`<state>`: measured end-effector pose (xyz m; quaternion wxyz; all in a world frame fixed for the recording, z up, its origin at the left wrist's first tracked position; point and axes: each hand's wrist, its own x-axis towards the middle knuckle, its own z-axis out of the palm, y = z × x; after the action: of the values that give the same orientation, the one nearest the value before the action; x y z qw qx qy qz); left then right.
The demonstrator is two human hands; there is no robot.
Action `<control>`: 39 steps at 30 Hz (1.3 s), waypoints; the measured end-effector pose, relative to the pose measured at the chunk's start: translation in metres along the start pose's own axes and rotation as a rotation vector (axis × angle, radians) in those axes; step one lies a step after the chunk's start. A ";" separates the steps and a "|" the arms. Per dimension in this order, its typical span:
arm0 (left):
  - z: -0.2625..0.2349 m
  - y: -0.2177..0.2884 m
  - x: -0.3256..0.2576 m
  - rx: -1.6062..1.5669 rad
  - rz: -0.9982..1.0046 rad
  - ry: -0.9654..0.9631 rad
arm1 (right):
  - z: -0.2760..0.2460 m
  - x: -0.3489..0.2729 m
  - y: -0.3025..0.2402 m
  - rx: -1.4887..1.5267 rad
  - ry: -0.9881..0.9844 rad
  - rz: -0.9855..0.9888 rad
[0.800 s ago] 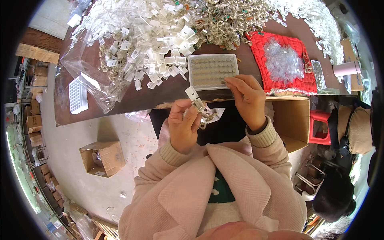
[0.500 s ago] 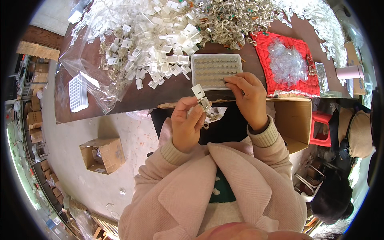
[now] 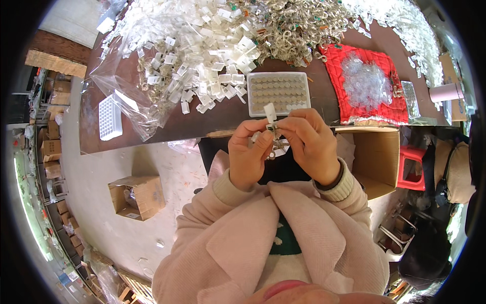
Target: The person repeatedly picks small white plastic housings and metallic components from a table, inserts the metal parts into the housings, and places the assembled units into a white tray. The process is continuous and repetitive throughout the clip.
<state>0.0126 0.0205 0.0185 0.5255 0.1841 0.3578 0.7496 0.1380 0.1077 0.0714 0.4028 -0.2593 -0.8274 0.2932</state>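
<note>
White case [image 3: 270, 112] held at table's front edge, betw. both hands

Disc tray [image 3: 308, 92]: shallow, whitish, set on the brown table [image 3: 195, 126] nr its front edge. It's filled w/ rows of small round grey discs [image 3: 278, 88]; a few paler spots are seen along the near row. Cardboard box [image 3: 149, 195] on floor, L: open, w/ some clear plastic inside. Larger carton [image 3: 377, 162], R, below table edge: open; contents can't be made out fully. Stacked white trays [image 3: 110, 119] are partly covered by clear plastic film [image 3: 152, 121]. On the red cloth [image 3: 336, 101], a heap of clear plastic pcs [image 3: 363, 81] is laid; behind the disc tray, white pcs [image 3: 207, 66] and metal rings [image 3: 298, 35] are piled.

L hand [image 3: 248, 154]: palm turned inward, fingers curled, case gripped betw. thumb & fingers, one white flap upright; a metal ring hangs just below. R hand [image 3: 311, 144]: wrist bent inward, back of hand up, thumb & forefinger tips brought to the case's R side; whether anything's pinched there can't be told. Both forearms are raised from below, elbows out, pale sleeves [image 3: 341, 185] at wrists.
</note>
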 end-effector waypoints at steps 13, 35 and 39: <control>-0.002 0.001 -0.008 -0.159 -0.181 -0.026 | -0.001 -0.008 -0.003 0.014 -0.035 -0.056; -0.026 0.000 -0.002 -0.206 -0.287 0.027 | 0.001 -0.014 0.035 -0.133 0.183 0.086; -0.027 -0.001 0.003 -0.228 -0.272 0.009 | 0.004 -0.003 0.050 -0.275 0.084 -0.032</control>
<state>-0.0060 0.0139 -0.0006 0.6379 0.0699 0.2943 0.7082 0.1459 0.1393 0.0332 0.4025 -0.3107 -0.8462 0.1594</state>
